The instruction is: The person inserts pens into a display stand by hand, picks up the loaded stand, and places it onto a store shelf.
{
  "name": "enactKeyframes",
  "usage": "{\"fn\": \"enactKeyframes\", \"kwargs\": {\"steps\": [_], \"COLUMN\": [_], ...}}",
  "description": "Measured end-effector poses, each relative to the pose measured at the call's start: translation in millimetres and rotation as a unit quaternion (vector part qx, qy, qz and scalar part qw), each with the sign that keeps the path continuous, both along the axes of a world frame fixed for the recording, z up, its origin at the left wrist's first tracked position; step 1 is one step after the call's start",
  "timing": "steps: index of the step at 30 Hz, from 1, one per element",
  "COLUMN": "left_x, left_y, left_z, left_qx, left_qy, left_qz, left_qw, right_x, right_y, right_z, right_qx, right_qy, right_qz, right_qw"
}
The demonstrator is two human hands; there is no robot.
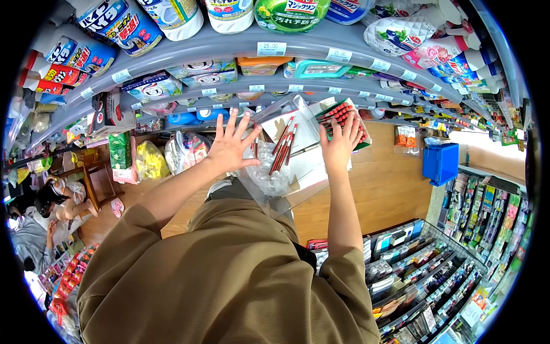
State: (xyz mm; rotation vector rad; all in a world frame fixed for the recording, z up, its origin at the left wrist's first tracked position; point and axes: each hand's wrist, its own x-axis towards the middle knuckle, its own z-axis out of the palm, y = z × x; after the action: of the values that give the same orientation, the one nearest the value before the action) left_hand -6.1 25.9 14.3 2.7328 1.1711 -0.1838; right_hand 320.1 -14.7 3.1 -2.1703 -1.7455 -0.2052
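Observation:
Several red and dark pencil-like sticks (283,148) lie loose in a clear plastic container (252,186) in front of me. Crumpled clear plastic (269,172) and white paper or card (312,166) are around them. My left hand (232,143) is spread open at the container's left side, with nothing in it. At the container's right, my right hand (339,143) rests with fingers apart on a box (364,136) packed with many similar red-tipped sticks. Its palm faces down, and I see nothing gripped in it.
Shelves (309,43) of cleaning bottles and boxed goods curve across the front. Bagged items (152,161) sit at the left. A blue bin (440,163) stands on the wooden floor (395,189) at right. A rack of packets (424,264) is lower right. A person (34,229) is far left.

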Motion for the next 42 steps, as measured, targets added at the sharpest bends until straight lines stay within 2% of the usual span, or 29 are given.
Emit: {"fn": "enactKeyframes", "kwargs": {"steps": [10, 13, 15, 16, 18, 19, 21, 26, 29, 34, 36, 38, 42], "left_x": [0.0, -1.7, -1.1, 0.0, 0.6, 0.1, -0.3, 1.3, 5.1, 6.1, 4.6, 4.8, 4.7], "left_y": [1.6, -0.5, 0.0, 0.4, -0.1, 0.1, -0.4, -0.8, 0.1, 0.3, 0.2, 0.1, -0.3], "left_z": [-1.9, -3.4, -3.2, -3.0, -1.4, -0.8, -1.0, 0.4, 3.8, 4.5, 1.8, 2.6, -0.2], "left_qx": [-0.019, 0.003, -0.003, -0.01, -0.016, -0.022, -0.018, -0.016, -0.017, -0.023, -0.019, -0.025, -0.018], "left_qy": [0.013, 0.002, 0.004, 0.005, 0.004, 0.004, 0.008, 0.017, 0.018, 0.015, 0.002, 0.01, 0.006], "left_qz": [0.002, -0.002, 0.0, 0.004, 0.005, 0.01, 0.01, 0.011, 0.011, 0.013, 0.011, 0.015, 0.014], "left_qw": [1.0, 1.0, 1.0, 1.0, 1.0, 1.0, 1.0, 1.0, 1.0, 1.0, 1.0, 1.0, 1.0], "right_x": [-3.9, -27.5, -47.8, -57.7, -69.8, -69.1, -68.3, -68.8, -72.2, -73.0, -66.6, -53.7, -27.2], "right_y": [-3.4, -10.3, -17.9, -19.3, -15.8, -10.1, 5.9, 26.7, 32.0, 27.6, 16.3, 0.9, -19.8], "right_z": [15.0, 27.4, 13.2, -7.2, -34.2, -45.2, -65.9, -87.2, -86.8, -83.8, -61.9, -26.8, 65.5], "right_qx": [0.011, 0.059, -0.058, -0.14, -0.185, -0.184, -0.246, -0.262, -0.234, -0.262, -0.242, -0.096, 0.05], "right_qy": [0.0, 0.015, 0.038, 0.043, 0.12, 0.123, 0.171, 0.145, 0.14, 0.125, 0.149, 0.25, 0.315], "right_qz": [0.004, 0.098, 0.156, 0.132, 0.07, 0.068, -0.034, -0.044, -0.022, -0.035, -0.045, 0.01, -0.055], "right_qw": [1.0, 0.993, 0.985, 0.98, 0.973, 0.973, 0.953, 0.953, 0.962, 0.956, 0.958, 0.963, 0.946]}}
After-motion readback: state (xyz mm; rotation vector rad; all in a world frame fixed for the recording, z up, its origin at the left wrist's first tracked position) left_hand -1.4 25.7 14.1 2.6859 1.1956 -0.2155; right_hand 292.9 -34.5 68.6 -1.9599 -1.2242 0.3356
